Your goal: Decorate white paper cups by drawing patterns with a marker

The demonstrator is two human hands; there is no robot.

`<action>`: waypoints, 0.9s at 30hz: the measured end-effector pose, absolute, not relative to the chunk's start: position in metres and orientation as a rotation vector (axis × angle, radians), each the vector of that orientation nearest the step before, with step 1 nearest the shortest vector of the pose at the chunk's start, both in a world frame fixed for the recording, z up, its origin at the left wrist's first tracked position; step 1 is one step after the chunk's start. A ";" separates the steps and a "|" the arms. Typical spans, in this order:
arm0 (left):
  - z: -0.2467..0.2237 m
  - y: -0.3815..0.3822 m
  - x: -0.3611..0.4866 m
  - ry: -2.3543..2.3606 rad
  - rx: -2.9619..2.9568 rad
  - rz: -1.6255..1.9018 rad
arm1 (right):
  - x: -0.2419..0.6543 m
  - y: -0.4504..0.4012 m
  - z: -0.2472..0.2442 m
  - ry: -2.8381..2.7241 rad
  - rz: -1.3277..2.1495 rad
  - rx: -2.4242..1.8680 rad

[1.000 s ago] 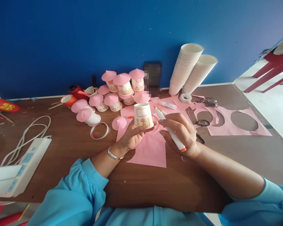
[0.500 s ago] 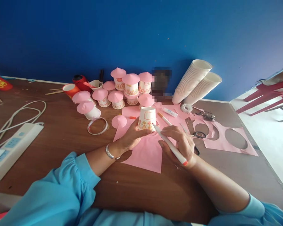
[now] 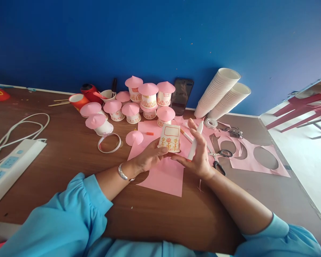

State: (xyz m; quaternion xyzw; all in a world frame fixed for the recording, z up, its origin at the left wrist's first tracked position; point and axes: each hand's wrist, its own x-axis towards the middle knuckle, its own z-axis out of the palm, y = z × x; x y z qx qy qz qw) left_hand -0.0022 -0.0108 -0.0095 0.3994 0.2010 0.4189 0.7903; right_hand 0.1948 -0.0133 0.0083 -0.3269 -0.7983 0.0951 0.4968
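Note:
A white paper cup [image 3: 170,138], upside down, bears a drawn rectangle and a row of orange and red flowers. My left hand [image 3: 151,156] holds it near its rim, thumb in front. My right hand [image 3: 198,157] is just right of the cup, its fingers around a white marker [image 3: 195,142] that now points upward, away from the cup. Pink paper [image 3: 166,178] lies beneath both hands. Behind the cup stand several decorated cups with pink cone roofs [image 3: 148,89]. A loose pink cone [image 3: 134,137] lies to the left.
Two stacks of white cups [image 3: 216,92] lean on the blue wall beside a phone [image 3: 182,94]. Scissors [image 3: 222,153], tape [image 3: 211,123] and cut pink paper [image 3: 247,160] lie at right. A tape ring [image 3: 109,143], red cup [image 3: 79,101] and power strip [image 3: 17,164] are left.
My right hand has tipped the marker upright and taken its tip off the cup. The cup has turned a little and moved slightly right in my left hand.

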 end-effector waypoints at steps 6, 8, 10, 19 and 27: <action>-0.016 -0.012 -0.004 0.473 1.036 0.885 | 0.197 -0.011 0.003 -2.008 0.201 -0.798; -0.017 -0.012 -0.003 0.504 1.082 0.900 | 0.197 -0.011 0.001 -2.008 0.154 -0.801; -0.016 -0.013 -0.003 0.549 1.094 0.890 | 0.196 -0.011 0.000 -2.008 0.119 -0.799; 0.001 -0.011 -0.006 0.406 0.633 0.810 | 0.199 -0.011 -0.004 -1.945 0.177 -0.742; 0.008 -0.005 -0.012 0.423 0.434 0.807 | 0.200 -0.014 -0.012 -1.824 0.333 -0.859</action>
